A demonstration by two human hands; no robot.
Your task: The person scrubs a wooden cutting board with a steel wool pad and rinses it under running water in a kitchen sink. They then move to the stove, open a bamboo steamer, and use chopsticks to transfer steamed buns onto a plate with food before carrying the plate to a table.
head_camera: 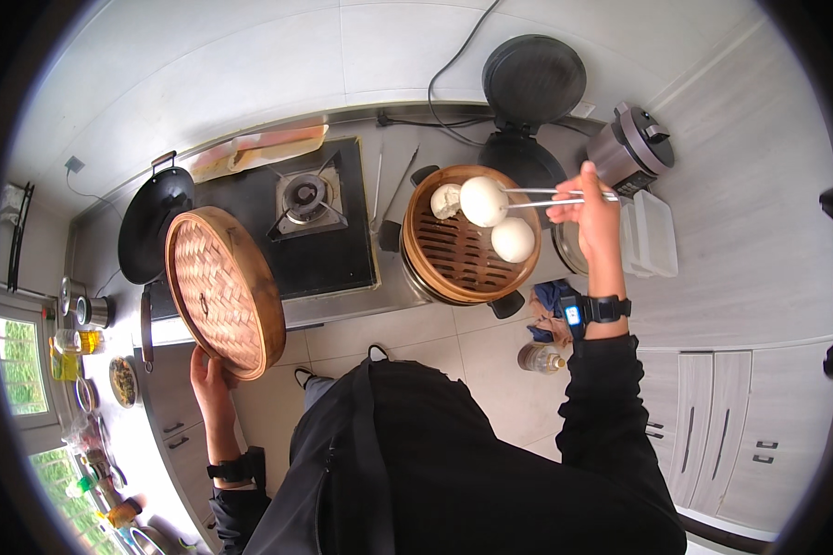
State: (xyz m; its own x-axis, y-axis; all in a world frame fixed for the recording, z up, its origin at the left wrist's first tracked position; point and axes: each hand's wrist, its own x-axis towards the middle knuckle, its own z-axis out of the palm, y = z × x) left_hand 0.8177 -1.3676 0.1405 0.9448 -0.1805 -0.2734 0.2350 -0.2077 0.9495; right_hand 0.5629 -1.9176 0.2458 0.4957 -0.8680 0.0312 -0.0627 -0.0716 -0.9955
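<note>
My left hand grips the rim of a woven bamboo steamer lid, tilted up at the left of the stove. In my right hand is a pair of metal chopsticks. Their tips meet a white steamed bun over the bamboo steamer; whether it is clear of the slatted base I cannot tell. Another whole bun lies in the steamer close to it. At the far side sits a torn bun. The steamer rests on a pot with black handles.
A gas burner is set in the black cooktop beside a wok. Behind the steamer stands an opened electric griddle. To the right are an electric pressure cooker and plastic containers. A bottle stands on the floor.
</note>
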